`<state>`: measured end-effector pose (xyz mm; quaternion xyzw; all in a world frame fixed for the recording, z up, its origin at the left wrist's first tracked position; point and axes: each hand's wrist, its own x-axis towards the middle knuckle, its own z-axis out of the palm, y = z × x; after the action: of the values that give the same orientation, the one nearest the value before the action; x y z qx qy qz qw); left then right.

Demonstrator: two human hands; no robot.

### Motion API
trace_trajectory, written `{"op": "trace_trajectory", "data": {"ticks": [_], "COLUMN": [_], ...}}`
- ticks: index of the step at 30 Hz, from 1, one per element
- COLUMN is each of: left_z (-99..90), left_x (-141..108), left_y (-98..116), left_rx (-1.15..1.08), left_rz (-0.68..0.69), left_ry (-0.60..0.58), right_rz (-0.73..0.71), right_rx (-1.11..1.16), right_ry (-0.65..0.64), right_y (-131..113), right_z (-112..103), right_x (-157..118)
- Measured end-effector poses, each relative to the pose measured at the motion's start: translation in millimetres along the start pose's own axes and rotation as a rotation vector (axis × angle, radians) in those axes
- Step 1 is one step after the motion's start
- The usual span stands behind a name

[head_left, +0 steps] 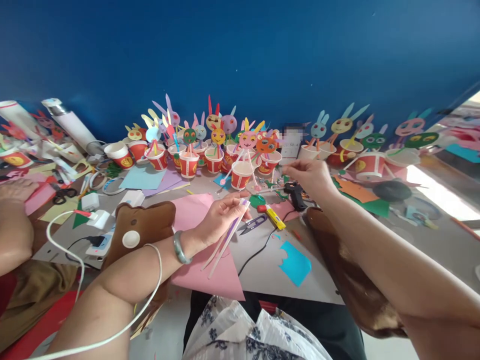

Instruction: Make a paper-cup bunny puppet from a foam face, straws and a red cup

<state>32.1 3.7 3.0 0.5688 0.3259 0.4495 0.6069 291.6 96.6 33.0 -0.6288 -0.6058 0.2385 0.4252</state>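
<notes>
My left hand (225, 214), with a bangle on its wrist, is closed round thin pale and purple paper strips (224, 246) that slant down over a pink sheet (225, 280). My right hand (307, 175) is raised above the black glue gun (296, 196), its fingers pinched together; what they hold, if anything, is too small to name. Between the hands lie small snips (254, 224), a yellow tube with a red cap (275, 218) and a green paper disc (257, 201). Just behind them stands a red and white paper cup (242, 175).
Several cups with paper rabbit faces (216, 136) line the blue wall. A brown bear-shaped pad (140, 225) and a power strip (107, 242) lie left, near another person's arm (15, 220). Blue paper (296, 264) lies at the front. A white cable crosses my left forearm.
</notes>
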Motion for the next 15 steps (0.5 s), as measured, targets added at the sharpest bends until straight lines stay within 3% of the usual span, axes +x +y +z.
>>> {"op": "trace_trajectory", "data": {"ticks": [2, 6, 11, 15], "left_z": [0.7, 0.9, 0.7, 0.8], "left_x": [-0.3, -0.1, 0.9, 0.3], "left_y": [1.0, -1.5, -7.7, -7.9], "left_rx": [0.003, -0.035, -0.108, -0.107], "left_rz": [0.028, 0.020, -0.021, -0.032], "left_ry": [0.004, 0.001, -0.005, -0.009], "right_rz": [0.037, 0.056, 0.082, 0.061], "right_rx": [-0.117, -0.221, -0.347, -0.544], "right_ry": [-0.091, -0.148, -0.182, -0.218], "right_y": [14.6, 34.7, 42.1, 41.1], "right_z": [4.4, 27.9, 58.3, 70.1], "right_x": [8.5, 19.0, 31.1, 37.9]}}
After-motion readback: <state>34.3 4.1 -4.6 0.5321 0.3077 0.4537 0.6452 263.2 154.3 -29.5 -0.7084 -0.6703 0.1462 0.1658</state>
